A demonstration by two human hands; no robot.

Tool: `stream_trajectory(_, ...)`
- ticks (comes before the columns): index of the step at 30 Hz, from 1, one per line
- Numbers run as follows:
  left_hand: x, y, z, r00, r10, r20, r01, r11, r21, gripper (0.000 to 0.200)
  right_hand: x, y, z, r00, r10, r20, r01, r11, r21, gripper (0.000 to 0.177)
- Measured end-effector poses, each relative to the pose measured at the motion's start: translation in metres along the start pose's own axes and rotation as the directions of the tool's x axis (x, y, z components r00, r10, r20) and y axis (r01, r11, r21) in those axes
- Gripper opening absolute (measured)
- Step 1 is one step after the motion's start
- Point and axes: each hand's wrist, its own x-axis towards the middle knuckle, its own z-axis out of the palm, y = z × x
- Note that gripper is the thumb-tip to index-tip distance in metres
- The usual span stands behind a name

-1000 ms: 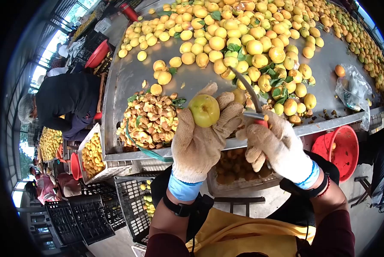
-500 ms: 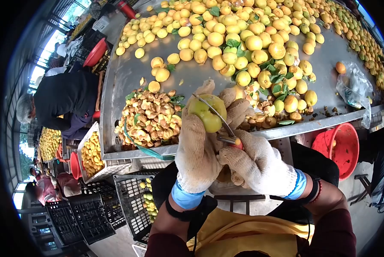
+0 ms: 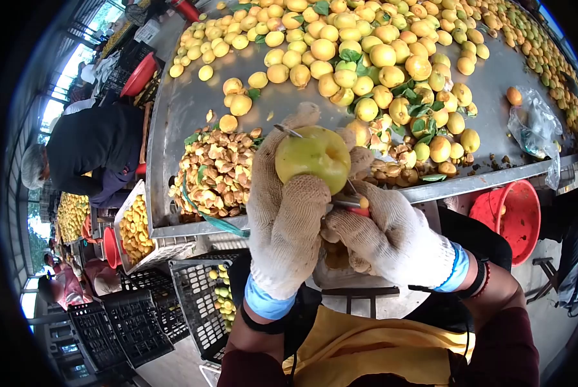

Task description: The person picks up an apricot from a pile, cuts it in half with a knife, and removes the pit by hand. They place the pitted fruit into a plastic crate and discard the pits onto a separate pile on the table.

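Both my hands wear pale knitted gloves with dirty fingers. My left hand [image 3: 285, 213] is closed round a yellow-green persimmon [image 3: 309, 158], which has a hollow on its right side. In my right hand [image 3: 392, 235] is a small knife [image 3: 353, 203] with a red and metal handle. Its thin blade goes behind the fruit, and the tip shows at the upper left. Beyond my left hand, a heap of brown trimmed persimmon caps [image 3: 214, 171] lies on the metal table [image 3: 195, 97].
Many yellow persimmons [image 3: 366, 58] cover the table's far side. A plastic bag [image 3: 535, 126] lies near the right edge. Below stand a red bucket [image 3: 515, 222] and a black crate [image 3: 195, 303] holding fruit. A person in dark clothes [image 3: 95, 138] bends over at the left.
The persimmon has turned in my left hand, so its hollow now faces right. The blade that crossed its front is now mostly behind it. My left hand has shifted slightly left.
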Motion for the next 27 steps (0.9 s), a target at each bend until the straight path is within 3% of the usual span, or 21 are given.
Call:
stream_trajectory(1,-0.001,-0.007,0.002,1.000,-0.003,0.004,0.003,1.000,-0.003,0.094,0.001,-0.003,0.001,1.000,0.003,-0.005,-0.003,1.000,0.000,0.036)
stream_trajectory(3,-0.003,-0.025,0.000,1.000,-0.009,-0.021,0.002,0.937,-0.351,0.064,0.004,-0.011,0.001,0.987,0.088,0.137,-0.115,0.972,0.206,0.036)
stream_trajectory(5,0.000,-0.023,-0.010,0.999,-0.036,-0.017,0.030,0.962,-0.272,0.062,0.003,-0.012,0.002,0.972,0.177,0.157,-0.214,0.941,0.264,0.038)
stream_trajectory(8,0.004,-0.021,-0.013,0.991,-0.078,0.111,0.110,0.939,-0.327,0.059,0.006,-0.008,0.002,0.996,0.085,0.030,-0.081,0.990,-0.118,0.029)
stream_trajectory(9,0.003,-0.022,-0.007,0.996,-0.059,0.073,0.083,0.922,-0.379,0.055,0.009,-0.001,0.006,0.995,0.092,0.031,-0.088,0.989,-0.115,0.029)
stream_trajectory(10,0.001,-0.023,0.000,0.999,-0.042,0.034,0.053,0.903,-0.426,0.050,0.014,0.008,0.011,0.988,-0.140,-0.059,0.124,0.967,-0.221,0.028)
stream_trajectory(11,0.003,-0.023,0.003,1.000,-0.023,0.000,0.020,0.884,-0.468,0.047,0.019,0.012,0.013,0.918,-0.377,-0.125,0.317,0.885,-0.341,0.028)
stream_trajectory(12,0.004,-0.021,0.000,0.999,-0.035,-0.021,0.024,0.914,-0.404,0.050,0.018,0.011,0.008,0.984,-0.167,-0.068,0.152,0.969,-0.193,0.027)
stream_trajectory(13,0.007,-0.019,-0.002,0.999,-0.037,-0.018,0.026,0.913,-0.406,0.050,0.017,0.002,0.001,0.984,-0.166,-0.071,0.149,0.969,-0.195,0.027)
stream_trajectory(15,0.015,-0.012,-0.008,0.998,-0.059,-0.012,0.057,0.987,-0.150,0.055,0.014,-0.019,-0.012,0.991,0.093,0.096,-0.095,0.995,0.018,0.027)
stream_trajectory(16,0.017,-0.008,-0.012,0.996,-0.060,0.069,0.052,0.993,0.109,0.068,0.013,-0.027,-0.014,0.983,0.158,0.094,-0.160,0.987,0.016,0.026)
stream_trajectory(17,0.017,-0.008,-0.012,0.996,-0.062,0.067,0.055,0.993,0.108,0.068,0.012,-0.026,-0.013,0.982,0.161,0.095,-0.163,0.987,0.016,0.026)
stream_trajectory(19,0.014,-0.011,-0.008,0.997,-0.066,0.033,0.065,0.998,0.025,0.075,0.007,-0.023,-0.006,0.996,0.092,0.015,-0.091,0.995,-0.051,0.025)
stream_trajectory(20,0.012,-0.016,-0.005,0.997,-0.069,0.034,0.068,0.997,0.027,0.075,0.010,0.001,0.005,0.982,-0.167,-0.084,0.133,0.940,-0.315,0.026)
stream_trajectory(21,0.008,-0.023,-0.003,0.994,-0.097,0.039,0.104,0.961,-0.257,0.069,0.014,0.019,0.012,0.920,-0.377,-0.108,0.289,0.838,-0.462,0.028)
stream_trajectory(22,0.006,-0.028,-0.002,0.991,-0.121,0.051,0.130,0.845,-0.519,0.064,0.016,0.023,0.014,0.929,-0.347,-0.129,0.244,0.836,-0.492,0.028)
stream_trajectory(24,0.011,-0.030,-0.005,0.993,-0.111,0.050,0.121,0.874,-0.471,0.067,0.018,0.022,0.011,0.936,-0.319,-0.148,0.201,0.830,-0.521,0.028)
stream_trajectory(25,0.014,-0.031,-0.006,0.994,-0.102,0.050,0.113,0.899,-0.424,0.071,0.017,0.013,0.005,0.979,-0.166,-0.117,0.109,0.916,-0.386,0.028)
stream_trajectory(26,0.016,-0.025,-0.004,0.992,-0.125,0.006,0.121,0.944,-0.307,0.089,0.015,0.002,-0.003,0.998,-0.013,-0.062,-0.003,0.969,-0.247,0.029)
stream_trajectory(27,0.018,-0.022,-0.009,0.992,-0.124,0.006,0.120,0.944,-0.307,0.089,0.014,-0.011,-0.012,0.995,0.097,0.019,-0.091,0.975,-0.201,0.030)
